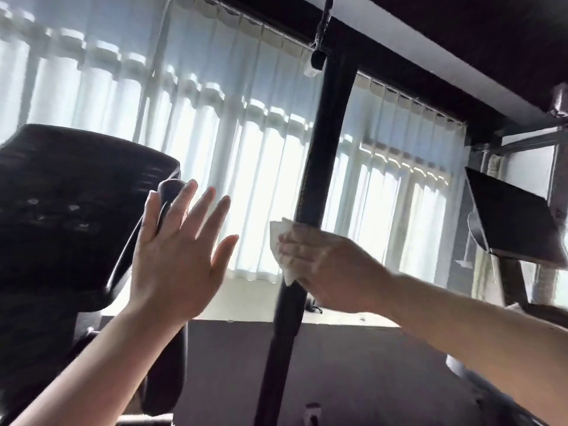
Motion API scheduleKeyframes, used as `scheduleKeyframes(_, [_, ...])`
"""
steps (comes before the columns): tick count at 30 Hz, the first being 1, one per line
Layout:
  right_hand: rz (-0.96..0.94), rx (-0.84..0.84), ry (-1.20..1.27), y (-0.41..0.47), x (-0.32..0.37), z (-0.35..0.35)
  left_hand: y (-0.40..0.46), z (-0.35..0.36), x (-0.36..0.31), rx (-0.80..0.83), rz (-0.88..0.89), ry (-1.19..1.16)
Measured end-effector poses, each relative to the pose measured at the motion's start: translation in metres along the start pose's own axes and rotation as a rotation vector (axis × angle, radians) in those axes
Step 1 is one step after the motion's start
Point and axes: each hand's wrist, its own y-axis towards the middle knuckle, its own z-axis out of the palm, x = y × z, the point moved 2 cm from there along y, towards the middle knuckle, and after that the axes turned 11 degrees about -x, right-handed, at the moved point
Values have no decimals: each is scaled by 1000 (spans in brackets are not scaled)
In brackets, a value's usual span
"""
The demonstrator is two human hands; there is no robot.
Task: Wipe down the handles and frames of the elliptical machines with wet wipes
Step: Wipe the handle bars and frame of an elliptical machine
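The crumpled white wet wipe (284, 250) is wrapped against the tall black padded upright handle bar (319, 167) of the elliptical, about halfway up the bar, sitting pretty much in the middle of the view. The right hand (332, 272) has its fingers curled round the bar with the wipe pinched in between, so the wipe only pokes out on the left side of the fingers and a bit below them. The left hand (175, 256) is off to the left, well apart from the bar, palm forward with the fingers spread and straight, not holding anything; it's up right in front of the edge of the big black plastic console housing (70, 216) of the machine, and I honestly can't tell if the fingertips touch it or just hover. Behind everything there's a wall of sheer white pleated curtains (233, 124) with daylight blowing through. On the right edge, a dark flat screen on a metal stand (510, 210) is tilted down, and a dark ceiling beam (430, 50) runs diagonally across the top right. The frame is a bit blurry overall.
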Motion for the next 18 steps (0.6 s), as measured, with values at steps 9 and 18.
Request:
scheduleKeyframes(9, [-103, -68, -44, -18, 1, -1, 2, -3, 3, 54, -22, -7])
scheduleKeyframes(18, [238, -182, 445, -80, 84, 51, -23, -23, -14, -22, 82, -151])
